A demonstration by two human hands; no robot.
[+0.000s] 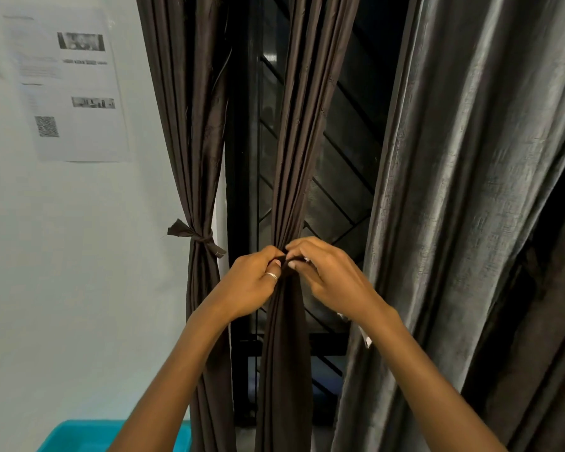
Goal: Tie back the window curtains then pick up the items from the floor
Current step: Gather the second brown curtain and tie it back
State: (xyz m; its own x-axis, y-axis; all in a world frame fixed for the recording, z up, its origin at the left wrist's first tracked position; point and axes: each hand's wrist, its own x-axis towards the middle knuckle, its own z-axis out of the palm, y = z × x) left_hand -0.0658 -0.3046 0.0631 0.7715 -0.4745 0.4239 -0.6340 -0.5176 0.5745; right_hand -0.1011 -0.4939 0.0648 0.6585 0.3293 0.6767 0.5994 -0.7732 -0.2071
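A dark brown middle curtain [302, 141] hangs gathered into a narrow bunch in front of the window. My left hand [253, 282] and my right hand [330, 275] meet at its waist, fingertips pinching a dark fabric tie strip [290, 258] wrapped around the bunch. A ring shows on my left hand. The left brown curtain [193, 125] is bound with a knotted tie [198, 239]. At the right a grey curtain [454, 190] hangs loose. The floor items are out of view.
Behind the curtains is a dark window with a black metal grille [336, 197]. A printed paper sheet [69, 86] is stuck on the white wall at left. A turquoise plastic bin [79, 435] sits at the bottom left.
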